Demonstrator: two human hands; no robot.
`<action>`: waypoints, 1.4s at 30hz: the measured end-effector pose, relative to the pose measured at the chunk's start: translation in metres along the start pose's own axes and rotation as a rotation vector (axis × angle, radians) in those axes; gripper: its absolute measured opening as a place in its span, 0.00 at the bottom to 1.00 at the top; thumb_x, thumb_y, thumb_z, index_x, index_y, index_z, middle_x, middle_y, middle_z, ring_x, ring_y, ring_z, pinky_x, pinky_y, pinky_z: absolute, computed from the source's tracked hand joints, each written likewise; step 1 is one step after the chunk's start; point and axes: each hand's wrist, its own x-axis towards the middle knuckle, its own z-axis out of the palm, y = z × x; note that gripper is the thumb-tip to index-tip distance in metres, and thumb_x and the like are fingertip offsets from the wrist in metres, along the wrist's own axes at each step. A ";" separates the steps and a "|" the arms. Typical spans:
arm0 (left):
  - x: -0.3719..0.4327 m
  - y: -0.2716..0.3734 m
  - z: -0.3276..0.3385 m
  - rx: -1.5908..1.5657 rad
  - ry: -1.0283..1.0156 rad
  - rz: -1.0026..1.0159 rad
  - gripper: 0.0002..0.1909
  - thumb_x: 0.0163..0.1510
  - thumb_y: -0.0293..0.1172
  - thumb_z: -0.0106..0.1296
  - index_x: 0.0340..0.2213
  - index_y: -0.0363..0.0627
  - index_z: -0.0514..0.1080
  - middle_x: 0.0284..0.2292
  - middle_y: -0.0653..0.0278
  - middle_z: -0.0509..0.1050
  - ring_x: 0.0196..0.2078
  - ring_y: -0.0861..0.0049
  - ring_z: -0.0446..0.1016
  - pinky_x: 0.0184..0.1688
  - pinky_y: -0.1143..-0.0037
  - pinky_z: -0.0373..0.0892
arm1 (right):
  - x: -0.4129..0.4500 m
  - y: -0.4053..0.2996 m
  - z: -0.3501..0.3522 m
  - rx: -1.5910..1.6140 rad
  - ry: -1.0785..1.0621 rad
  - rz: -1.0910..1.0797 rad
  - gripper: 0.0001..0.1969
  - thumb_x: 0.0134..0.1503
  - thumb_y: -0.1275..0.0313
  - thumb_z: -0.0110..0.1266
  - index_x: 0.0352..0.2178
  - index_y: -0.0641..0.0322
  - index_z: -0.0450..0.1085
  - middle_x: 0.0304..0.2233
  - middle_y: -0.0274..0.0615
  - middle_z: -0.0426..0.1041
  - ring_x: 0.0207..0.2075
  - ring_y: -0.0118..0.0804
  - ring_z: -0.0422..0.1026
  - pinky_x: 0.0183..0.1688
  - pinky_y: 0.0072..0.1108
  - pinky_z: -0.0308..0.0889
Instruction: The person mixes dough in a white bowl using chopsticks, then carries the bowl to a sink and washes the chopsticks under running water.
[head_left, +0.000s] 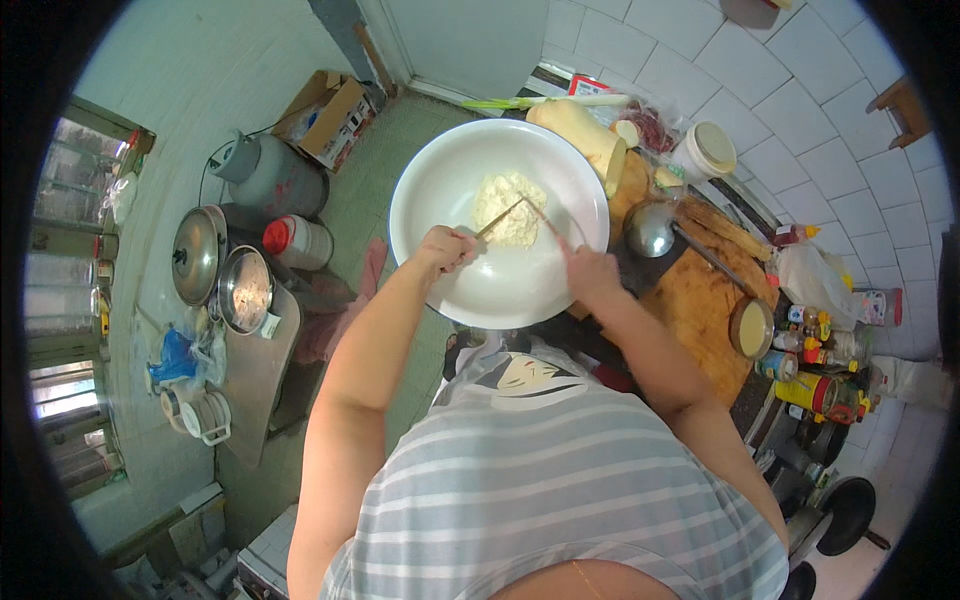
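A large white enamel basin with a blue rim lies before me, with a pale, crumbly dough-like mass inside it. Over the basin's near left side, my left hand grips a chopstick whose tip is at the mass. From the right, my right hand, slightly blurred, holds another chopstick. The tips of the two sticks meet, or nearly meet, above the mass.
Right of the basin are a wooden board, a metal ladle, a bowl of yellowish contents, a large peeled gourd or root and several condiment bottles. At left stand a gas cylinder, a lidded pot and a metal pan.
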 end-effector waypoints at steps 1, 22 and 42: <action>-0.003 0.002 -0.002 0.003 -0.011 0.007 0.04 0.45 0.25 0.47 0.24 0.38 0.66 0.16 0.68 0.65 0.13 0.87 0.57 0.12 0.84 0.53 | 0.004 0.009 -0.001 0.005 -0.053 0.112 0.21 0.46 0.74 0.39 0.45 0.57 0.59 0.20 0.41 0.67 0.23 0.42 0.69 0.25 0.30 0.64; -0.020 0.001 -0.011 -0.162 -0.197 -0.109 0.09 0.52 0.29 0.35 0.30 0.40 0.66 0.15 0.72 0.63 0.12 0.89 0.55 0.11 0.86 0.50 | -0.001 -0.006 -0.006 0.023 -0.120 0.143 0.20 0.46 0.74 0.38 0.43 0.53 0.61 0.19 0.43 0.68 0.21 0.42 0.69 0.23 0.31 0.64; -0.096 -0.058 -0.044 0.323 0.347 0.326 0.13 0.52 0.35 0.38 0.27 0.39 0.68 0.13 0.61 0.67 0.16 0.74 0.67 0.21 0.76 0.62 | 0.049 -0.009 -0.035 -0.143 -0.171 -0.083 0.21 0.45 0.76 0.37 0.44 0.52 0.61 0.22 0.42 0.69 0.22 0.41 0.69 0.23 0.30 0.64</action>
